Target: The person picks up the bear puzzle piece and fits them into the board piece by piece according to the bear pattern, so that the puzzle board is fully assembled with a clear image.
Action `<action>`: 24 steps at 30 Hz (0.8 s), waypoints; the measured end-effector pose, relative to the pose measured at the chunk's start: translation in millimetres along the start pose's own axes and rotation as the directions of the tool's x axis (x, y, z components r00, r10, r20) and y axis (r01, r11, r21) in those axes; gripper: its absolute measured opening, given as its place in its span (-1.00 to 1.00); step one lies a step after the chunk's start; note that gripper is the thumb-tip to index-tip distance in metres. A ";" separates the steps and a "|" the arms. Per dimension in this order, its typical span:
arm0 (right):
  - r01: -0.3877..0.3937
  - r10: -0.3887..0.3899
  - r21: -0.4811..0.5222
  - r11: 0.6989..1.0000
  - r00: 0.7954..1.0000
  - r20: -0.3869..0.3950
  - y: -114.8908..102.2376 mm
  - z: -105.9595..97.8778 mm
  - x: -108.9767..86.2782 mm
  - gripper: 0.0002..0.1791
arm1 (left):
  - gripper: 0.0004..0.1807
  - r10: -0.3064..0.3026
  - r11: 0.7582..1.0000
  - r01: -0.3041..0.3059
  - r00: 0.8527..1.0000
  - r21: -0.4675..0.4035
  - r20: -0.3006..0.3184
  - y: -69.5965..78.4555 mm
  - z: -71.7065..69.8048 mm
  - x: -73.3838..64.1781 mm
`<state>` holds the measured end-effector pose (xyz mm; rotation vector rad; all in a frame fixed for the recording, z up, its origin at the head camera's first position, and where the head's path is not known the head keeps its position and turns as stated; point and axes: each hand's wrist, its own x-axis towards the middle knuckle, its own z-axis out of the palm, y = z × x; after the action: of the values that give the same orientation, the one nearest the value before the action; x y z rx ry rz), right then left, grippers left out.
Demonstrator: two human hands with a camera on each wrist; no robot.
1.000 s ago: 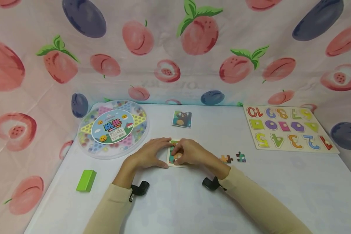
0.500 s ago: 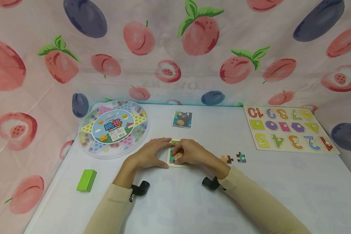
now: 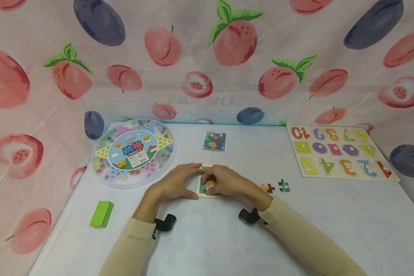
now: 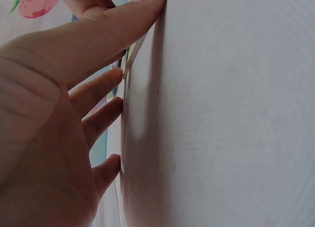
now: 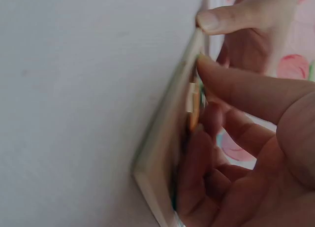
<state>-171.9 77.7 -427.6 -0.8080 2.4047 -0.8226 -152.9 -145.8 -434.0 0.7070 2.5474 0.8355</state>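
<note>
A small wooden jigsaw board [image 3: 202,194] with a pale rim lies on the table in the head view, partly covered by both hands. My left hand [image 3: 175,180] rests at its left side, thumb touching the near left corner and fingers fairly straight by the far edge. Over the board, my right hand [image 3: 225,180] pinches an orange-patterned jigsaw piece [image 5: 194,106] with thumb and fingers; in the right wrist view this piece stands slightly proud of the board. To the right lie two loose jigsaw pieces, one orange and brown [image 3: 268,188], one teal [image 3: 284,185].
Beyond the board lies a square bear picture card [image 3: 214,141]. A round Chinese checkers box [image 3: 132,149] stands at the back left, with a green block [image 3: 101,214] nearer. A wooden number board [image 3: 343,152] lies at the back right. A fruit-print cloth [image 3: 196,57] hangs behind.
My right fingertips have shifted slightly over the board, and a little more of the orange patch shows between them. My left hand has stayed in place.
</note>
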 end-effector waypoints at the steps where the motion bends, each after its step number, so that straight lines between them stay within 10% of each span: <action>1: 0.009 -0.010 0.025 1.000 1.000 0.011 2.7 -1.1 -0.3 -0.76 | -0.14 0.000 1.000 0.000 1.000 -0.004 0.000 0.0 0.0 -0.2; 8: 0.050 -0.053 0.144 0.988 0.998 0.020 14.5 -21.1 -14.8 -0.60 | -0.16 0.005 1.000 -0.005 1.000 -0.003 -0.005 0.8 -0.5 -0.8; 24: -0.039 0.044 0.028 0.999 0.984 -0.170 54.7 -75.8 -89.2 -0.37 | -0.15 0.004 1.000 -0.004 1.000 0.008 0.005 0.7 -0.2 -0.1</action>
<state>-173.1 201.1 -389.2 -0.7006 2.5464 -0.9372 -152.7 -145.5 -433.4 0.7156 2.5469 0.8238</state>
